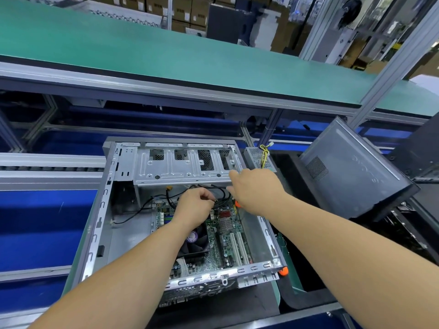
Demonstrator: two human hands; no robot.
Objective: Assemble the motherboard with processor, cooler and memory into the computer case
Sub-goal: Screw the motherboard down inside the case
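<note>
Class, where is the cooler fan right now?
Head view: the cooler fan sits on the motherboard inside the case, under the left wrist, left of the white slots.

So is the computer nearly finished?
Partly. The board already lies in the case, with its cooler on. Right now the left hand pinches a black cable over the board, and the right hand reaches in beside it. The cables still look loose, and the side panel is off.

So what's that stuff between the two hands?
Head view: black cables loop between the left hand and right hand, above the motherboard.
</note>
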